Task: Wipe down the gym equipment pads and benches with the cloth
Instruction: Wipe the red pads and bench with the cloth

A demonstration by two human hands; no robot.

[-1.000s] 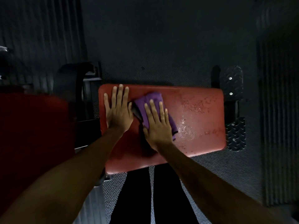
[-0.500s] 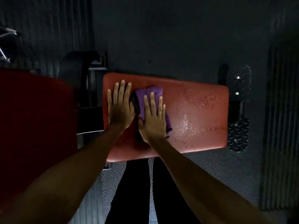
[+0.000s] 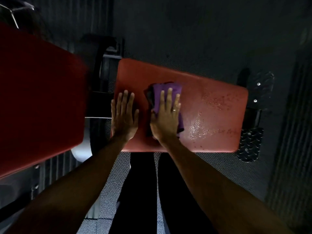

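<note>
A red seat pad [image 3: 211, 92] lies flat below me, with wet droplets glistening on its right half. My right hand [image 3: 166, 118] presses flat with straight fingers on a folded purple cloth [image 3: 167, 89] near the pad's middle. My left hand [image 3: 124, 115] rests flat, fingers straight, on the pad's left edge, apart from the cloth. A larger dark red back pad [image 3: 37, 98] fills the left side of the view.
Black frame parts [image 3: 104, 81] sit between the two pads. Two studded metal foot plates [image 3: 260, 86] stand at the seat pad's right end. Dark textured floor matting [image 3: 211, 39] surrounds the bench. My legs in dark trousers [image 3: 140, 191] stand below the pad.
My right hand has slid the cloth to the right, away from my left hand. My left hand has shifted toward the pad's left edge. The camera view has tilted.
</note>
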